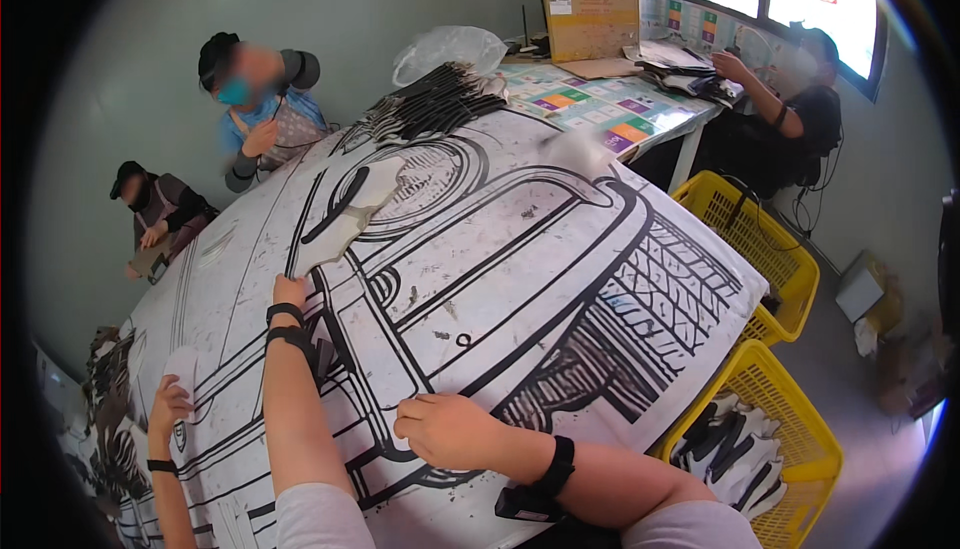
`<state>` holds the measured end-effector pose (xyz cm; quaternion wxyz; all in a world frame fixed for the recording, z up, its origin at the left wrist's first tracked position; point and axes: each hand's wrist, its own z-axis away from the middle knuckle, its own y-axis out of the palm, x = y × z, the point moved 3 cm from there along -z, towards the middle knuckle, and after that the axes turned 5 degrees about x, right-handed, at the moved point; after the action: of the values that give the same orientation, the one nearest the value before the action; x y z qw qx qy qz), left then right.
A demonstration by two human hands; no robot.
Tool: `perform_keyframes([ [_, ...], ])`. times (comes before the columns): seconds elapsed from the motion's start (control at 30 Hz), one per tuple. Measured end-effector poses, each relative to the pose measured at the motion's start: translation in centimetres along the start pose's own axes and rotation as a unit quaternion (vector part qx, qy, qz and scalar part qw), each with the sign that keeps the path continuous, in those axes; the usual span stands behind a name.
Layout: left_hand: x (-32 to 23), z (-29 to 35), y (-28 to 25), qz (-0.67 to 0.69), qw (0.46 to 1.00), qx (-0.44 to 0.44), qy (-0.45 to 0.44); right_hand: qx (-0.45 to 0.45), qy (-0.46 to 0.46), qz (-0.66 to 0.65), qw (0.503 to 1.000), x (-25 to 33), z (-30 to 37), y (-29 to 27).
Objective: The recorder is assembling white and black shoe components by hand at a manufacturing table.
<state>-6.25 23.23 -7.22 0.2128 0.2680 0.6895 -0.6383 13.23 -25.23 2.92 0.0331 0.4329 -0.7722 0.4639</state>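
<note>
My left hand [289, 292] reaches forward across the table, its fingers closed on the near end of a limp pale flat piece [335, 237]. That piece lies spread on the printed cloth, with a dark strip [340, 199] along its left side; its exact kind is unclear. Closer to me, my right hand [447, 432] is curled with its fingers together, just over the cloth. Whatever it may hold is hidden by the fingers. Black bands circle both my wrists.
A white cloth with black line drawings [520, 279] covers the table. Dark, pale-edged pieces [440, 101] are piled at the far end. Yellow baskets [815, 429] stand at right, the nearer holding black-and-white gloves [735, 454]. A co-worker's hand [170, 407] is at left; other people sit farther off.
</note>
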Motion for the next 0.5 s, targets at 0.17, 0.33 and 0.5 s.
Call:
perform_keyframes([
  [0.17,-4.5,0.3,5.8,-0.249,0.96,0.121,0.036,0.007,0.039,0.006,0.999,-0.9,0.4,-0.4],
  [0.33,-4.2,1.3,4.5,-0.265,0.957,0.11,0.044,0.019,0.028,0.062,0.997,-0.5,0.2,-0.3],
  [0.5,-12.8,10.9,-0.8,-0.085,0.966,-0.081,0.23,0.034,0.023,0.069,0.997,0.0,0.3,-0.7],
])
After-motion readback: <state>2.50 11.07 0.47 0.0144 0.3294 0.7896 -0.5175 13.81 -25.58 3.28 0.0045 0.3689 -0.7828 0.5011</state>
